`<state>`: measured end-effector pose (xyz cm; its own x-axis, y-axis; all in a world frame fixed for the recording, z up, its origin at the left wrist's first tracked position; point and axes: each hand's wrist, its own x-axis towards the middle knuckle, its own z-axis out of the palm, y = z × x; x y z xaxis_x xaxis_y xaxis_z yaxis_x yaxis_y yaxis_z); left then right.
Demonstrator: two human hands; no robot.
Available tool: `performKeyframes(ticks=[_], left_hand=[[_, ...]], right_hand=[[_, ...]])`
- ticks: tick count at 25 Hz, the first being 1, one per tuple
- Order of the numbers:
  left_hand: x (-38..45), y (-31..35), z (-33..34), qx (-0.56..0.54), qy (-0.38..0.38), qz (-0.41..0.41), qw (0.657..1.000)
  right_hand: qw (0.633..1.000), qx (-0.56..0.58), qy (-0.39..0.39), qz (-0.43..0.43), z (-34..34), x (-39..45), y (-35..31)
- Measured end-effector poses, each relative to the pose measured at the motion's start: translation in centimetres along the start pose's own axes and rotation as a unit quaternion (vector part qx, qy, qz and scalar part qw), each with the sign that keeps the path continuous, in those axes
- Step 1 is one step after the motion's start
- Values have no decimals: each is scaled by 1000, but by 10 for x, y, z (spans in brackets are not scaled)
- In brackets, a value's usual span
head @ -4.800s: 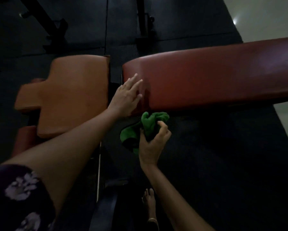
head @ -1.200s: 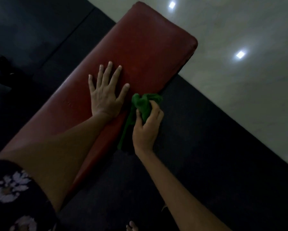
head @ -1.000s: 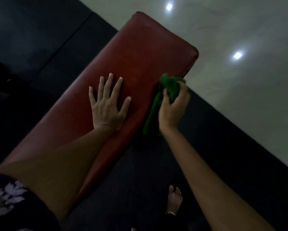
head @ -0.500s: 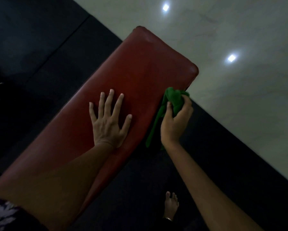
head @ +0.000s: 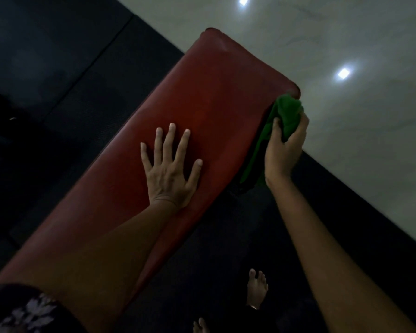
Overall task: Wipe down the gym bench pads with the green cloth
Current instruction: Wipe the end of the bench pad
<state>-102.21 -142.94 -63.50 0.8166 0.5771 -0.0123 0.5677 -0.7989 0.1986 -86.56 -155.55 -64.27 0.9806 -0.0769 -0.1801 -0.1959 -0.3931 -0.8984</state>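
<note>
Nearest, at the lower left corner, we see a dark sleeve [head: 21,311] with a pale flower print, and a bare forearm running up from it. Low in the middle, a bare foot [head: 257,288] stands on the black rubber floor mat [head: 214,255]; the toes of a second foot just show at the bottom edge. Our left hand [head: 169,171] lies flat on the top of the red bench pad [head: 211,102], palm down, fingers straight and spread wide. The pad runs on a slant from lower left to upper right. Further along, our right hand [head: 284,150] grips the bunched green cloth [head: 287,111], fingers and thumb curled round it, and holds it against the near side edge of the pad, close to the pad's far right corner. A tail of the cloth hangs down beside the pad's edge. Beyond the pad's far end, pale glossy floor [head: 358,140] shows two bright light reflections [head: 344,73]. At far left, a dim dark shape is too murky to tell.
</note>
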Motion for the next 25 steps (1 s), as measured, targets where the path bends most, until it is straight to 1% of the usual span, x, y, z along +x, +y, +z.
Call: performKeyframes(ticks=[3, 6, 7, 9, 11, 13, 15, 17, 18, 21, 25], left_hand=[[0, 0, -2, 1, 1, -1, 1000], [-1, 1, -2, 2, -15, -2, 1000], [1, 0, -2, 7, -22, -3, 1000], [0, 0, -6, 14, -38, -9, 999], [0, 1, -10, 29, -58, -15, 998], [-1, 4, -15, 32, -93, -19, 995], [3, 6, -24, 12, -140, -17, 990], [5, 8, -47, -28, -195, -25, 980], [3, 12, -61, -52, -211, -37, 975], [-20, 28, -108, -126, -204, -58, 969], [-56, 36, -165, -195, -218, -56, 955]], right_hand=[[1000, 8, -10, 5, 2, -40, 1], [999, -1, -47, 14, -4, -67, -2], [998, -8, -68, 13, -8, -72, -2], [990, -35, -136, 16, -23, -80, 0], [973, -67, -221, 26, -44, -79, -5], [956, -115, -271, 5, -66, -76, -15], [951, -132, -280, -18, -80, -79, -29], [953, -120, -278, -24, -89, -92, -50], [954, -116, -277, -22, -92, -97, -63], [948, -130, -290, -34, -104, -111, -99], [935, -180, -301, -56, -131, -127, -142]])
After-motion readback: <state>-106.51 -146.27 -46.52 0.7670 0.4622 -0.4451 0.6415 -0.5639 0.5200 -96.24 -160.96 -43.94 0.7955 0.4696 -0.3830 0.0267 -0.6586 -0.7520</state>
